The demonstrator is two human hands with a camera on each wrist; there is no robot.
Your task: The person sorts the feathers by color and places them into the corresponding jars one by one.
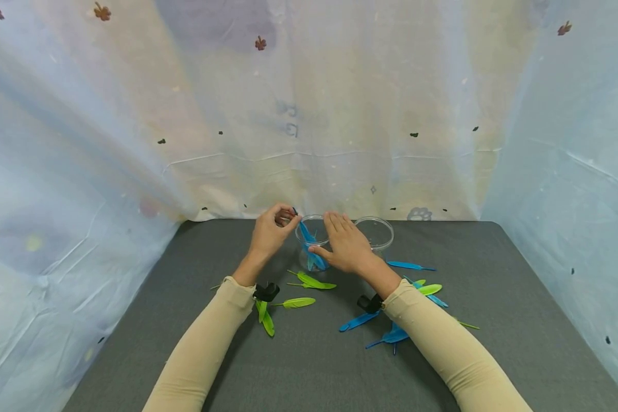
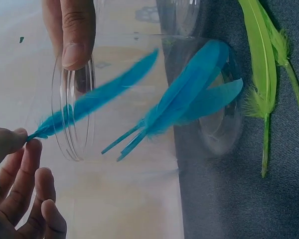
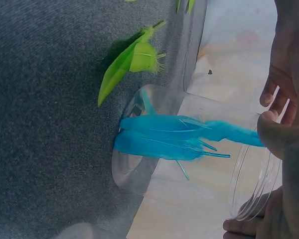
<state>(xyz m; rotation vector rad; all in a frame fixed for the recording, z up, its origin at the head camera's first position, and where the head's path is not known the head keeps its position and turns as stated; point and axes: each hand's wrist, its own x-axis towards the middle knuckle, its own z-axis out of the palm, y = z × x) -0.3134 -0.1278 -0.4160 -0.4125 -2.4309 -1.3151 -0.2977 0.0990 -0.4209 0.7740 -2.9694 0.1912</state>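
Note:
My left hand (image 1: 273, 233) pinches a blue feather (image 2: 120, 88) by its quill, between thumb and fingertips. The feather's vane slants through the mouth of a clear jar (image 2: 209, 144). Inside that jar, more blue feathers (image 3: 159, 144) stand with their quills up. My right hand (image 1: 347, 245) holds the jar near its rim, its thumb in front and its long fingers, fairly straight, toward the far side. Part of the jar is hidden behind this hand in the head view.
A second clear jar (image 1: 375, 218) stands just right of the first. Green feathers (image 1: 296, 302) lie on the grey table (image 1: 309, 372) in front of the jars. Blue feathers (image 1: 359, 321) and a few green ones lie around my right forearm. A patterned curtain (image 1: 309, 171) hangs behind.

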